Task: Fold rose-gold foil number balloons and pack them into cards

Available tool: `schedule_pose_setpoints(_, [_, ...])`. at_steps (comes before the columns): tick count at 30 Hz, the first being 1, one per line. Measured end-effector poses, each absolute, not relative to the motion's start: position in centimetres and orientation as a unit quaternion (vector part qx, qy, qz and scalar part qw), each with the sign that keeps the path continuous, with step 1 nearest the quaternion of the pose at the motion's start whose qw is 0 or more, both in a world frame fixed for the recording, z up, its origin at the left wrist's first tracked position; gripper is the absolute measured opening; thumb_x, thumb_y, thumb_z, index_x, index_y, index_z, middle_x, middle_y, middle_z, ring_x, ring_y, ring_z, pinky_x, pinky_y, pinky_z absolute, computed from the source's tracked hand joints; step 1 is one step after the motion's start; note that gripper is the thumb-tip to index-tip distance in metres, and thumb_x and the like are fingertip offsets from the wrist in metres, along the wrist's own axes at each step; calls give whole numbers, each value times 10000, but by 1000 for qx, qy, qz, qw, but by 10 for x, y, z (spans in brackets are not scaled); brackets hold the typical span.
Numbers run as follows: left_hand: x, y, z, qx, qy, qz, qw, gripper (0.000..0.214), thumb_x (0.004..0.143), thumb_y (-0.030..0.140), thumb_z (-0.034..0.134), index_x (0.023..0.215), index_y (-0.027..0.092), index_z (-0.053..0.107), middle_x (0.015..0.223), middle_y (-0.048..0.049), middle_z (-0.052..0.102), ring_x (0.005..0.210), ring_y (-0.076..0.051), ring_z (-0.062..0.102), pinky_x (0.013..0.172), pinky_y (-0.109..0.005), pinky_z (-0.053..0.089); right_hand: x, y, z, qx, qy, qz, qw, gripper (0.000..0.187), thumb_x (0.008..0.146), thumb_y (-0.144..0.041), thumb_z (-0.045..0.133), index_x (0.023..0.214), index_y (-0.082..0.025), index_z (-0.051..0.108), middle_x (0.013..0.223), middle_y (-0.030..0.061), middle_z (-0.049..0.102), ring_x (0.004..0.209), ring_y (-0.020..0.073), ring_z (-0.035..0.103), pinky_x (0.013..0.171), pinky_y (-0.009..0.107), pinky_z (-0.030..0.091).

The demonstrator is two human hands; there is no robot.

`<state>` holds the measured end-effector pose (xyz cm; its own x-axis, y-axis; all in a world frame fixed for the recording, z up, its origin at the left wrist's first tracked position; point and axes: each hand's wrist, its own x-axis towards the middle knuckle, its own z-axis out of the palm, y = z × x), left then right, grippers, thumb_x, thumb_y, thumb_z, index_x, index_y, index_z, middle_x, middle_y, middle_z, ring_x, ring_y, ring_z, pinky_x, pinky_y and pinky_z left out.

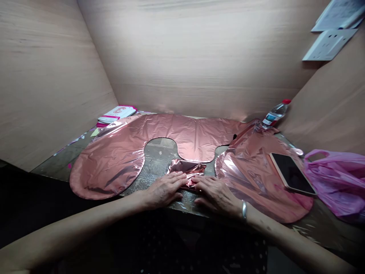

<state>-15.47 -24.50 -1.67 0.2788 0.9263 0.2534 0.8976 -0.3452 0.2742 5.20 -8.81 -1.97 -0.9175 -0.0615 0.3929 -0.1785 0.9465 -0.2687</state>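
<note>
A small folded piece of rose-gold foil (186, 168) lies near the table's front edge. My left hand (165, 188) presses flat on its left side with the fingers spread. My right hand (213, 192), with a silver bangle at the wrist, lies flat on its right side. Behind it a large flat rose-gold foil balloon (119, 152) spreads over the table, curving from the left round lobe across the back to the right. A stack of more foil balloons (251, 171) sits at the right.
A phone (292, 173) lies face up on the right foil stack. A pink plastic bag (339, 182) sits at the far right, a water bottle (275, 113) at the back right, pink cards (116, 114) at the back left. Wooden walls enclose the table (159, 161).
</note>
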Motion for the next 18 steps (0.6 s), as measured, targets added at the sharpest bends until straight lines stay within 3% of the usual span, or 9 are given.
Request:
schedule_pose_setpoints(4, [-161,-247,-18,773,567,255,127,327,970,202,467,1289,173,534,1386,-131,563,1320,-221,499,1124,-401,388,54,-85,-15,-53,-943,296,145,216,1008,-326,416,1084,-179,554,1013,87,684,889,195,646,798,350,516])
schedule_pose_setpoints(6, [-166,-245,-15,751,575,281,161,259,958,205,500,1203,188,584,1341,-118,595,1261,-211,549,1081,-376,429,50,-80,-11,-65,-930,338,129,229,998,-330,445,1141,-188,556,1085,92,671,947,198,639,830,351,515])
schedule_pose_setpoints(8, [-170,-241,-10,743,580,286,174,196,934,220,553,1117,192,619,1337,-120,592,1229,-223,567,1050,-383,447,47,-76,-6,-41,-927,353,122,334,959,-361,538,1250,-196,533,1256,112,616,1131,227,585,954,384,478])
schedule_pose_setpoints(10, [-172,-238,-5,750,573,281,171,150,916,215,578,1053,186,633,1317,-125,600,1209,-231,574,1032,-386,450,45,-73,-2,-15,-933,342,114,468,899,-396,635,1307,-196,521,1339,124,568,1233,255,518,1028,412,431])
schedule_pose_setpoints(12, [-170,-235,0,760,569,271,159,127,904,216,593,1020,183,636,1235,-117,644,1164,-231,596,1012,-386,452,43,-73,0,-1,-944,314,99,498,864,-399,679,1298,-195,547,1304,126,584,1206,265,522,1020,421,430])
schedule_pose_setpoints(15, [-165,-235,1,740,594,286,133,126,889,263,623,992,193,640,1155,-98,679,1124,-246,610,1008,-407,444,39,-75,2,-6,-961,259,98,404,855,-365,684,1204,-178,603,1200,125,623,1105,263,553,954,412,453])
schedule_pose_setpoints(18, [-165,-235,-7,650,644,385,120,180,895,267,601,1064,212,629,1265,-100,628,1207,-259,560,1051,-430,416,34,-77,3,-7,-973,215,88,294,877,-317,640,1125,-162,620,1108,115,641,993,238,587,870,373,477])
